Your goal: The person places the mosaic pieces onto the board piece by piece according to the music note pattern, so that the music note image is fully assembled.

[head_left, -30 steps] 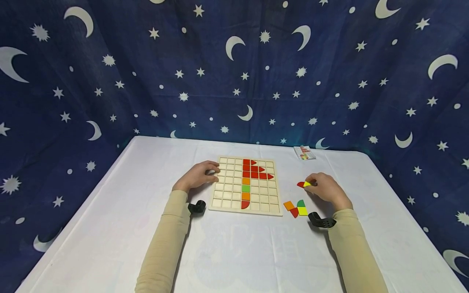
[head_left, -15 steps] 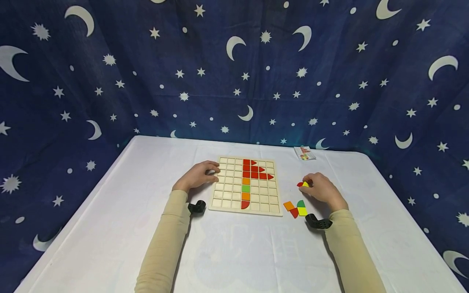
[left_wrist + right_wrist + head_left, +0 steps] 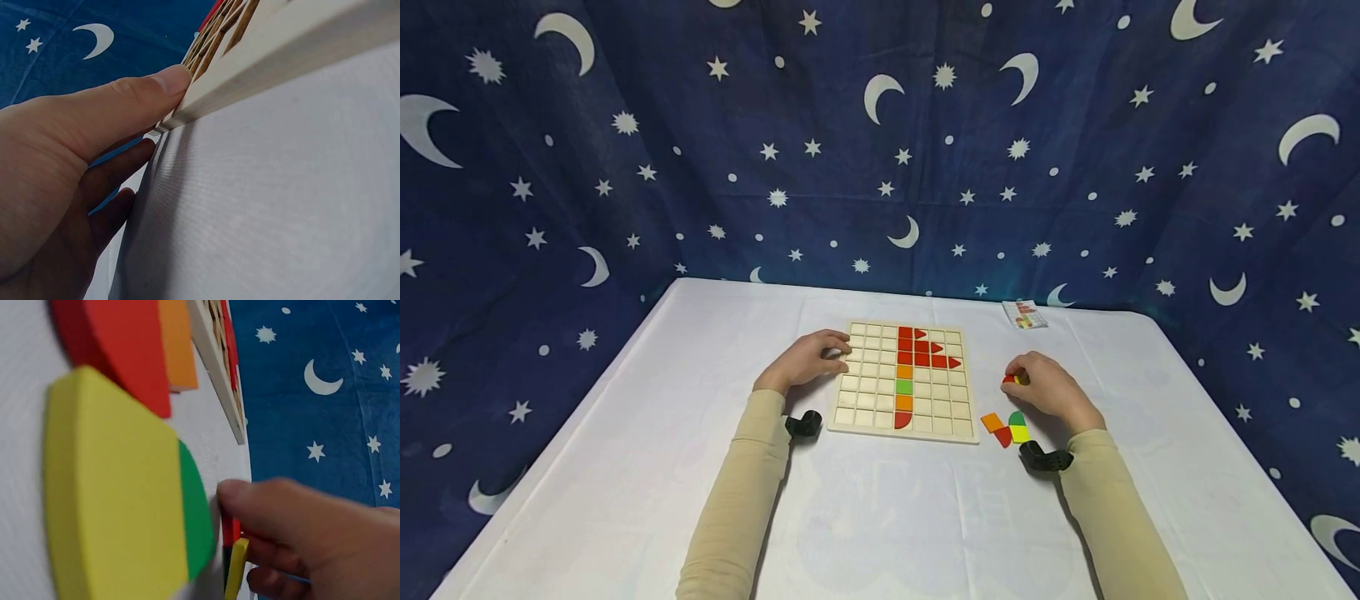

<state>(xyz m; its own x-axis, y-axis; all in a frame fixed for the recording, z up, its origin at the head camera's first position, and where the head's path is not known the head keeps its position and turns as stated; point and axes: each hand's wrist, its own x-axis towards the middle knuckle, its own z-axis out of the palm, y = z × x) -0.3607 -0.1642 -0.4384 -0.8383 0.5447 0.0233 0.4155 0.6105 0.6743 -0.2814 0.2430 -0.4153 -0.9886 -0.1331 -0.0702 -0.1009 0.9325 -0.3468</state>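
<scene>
A wooden grid board (image 3: 861, 379) lies on the table, with red, orange and green tiles set in one column and red tiles reaching right at the top. My left hand (image 3: 803, 360) rests at the board's left edge. In the left wrist view, the thumb (image 3: 134, 100) touches the board's rim. Right of the board, my right hand (image 3: 1051, 388) pinches a red tile (image 3: 1009, 379) with thumb and fingers. A small yellow tile (image 3: 237, 567) sits against that red tile in the right wrist view. The fingers partly hide both tiles.
Nearer me lie an orange square (image 3: 992, 423), a red quarter-round tile (image 3: 1003, 437), a green rounded tile (image 3: 1017, 418) and a yellow tile (image 3: 1020, 434). A printed pattern card (image 3: 1025, 315) lies at the back right. A star-patterned cloth (image 3: 820, 167) hangs behind.
My right hand has shifted left until its fingers cover most of the small yellow tile and reach the red one, which has slid slightly left. The left hand stays put.
</scene>
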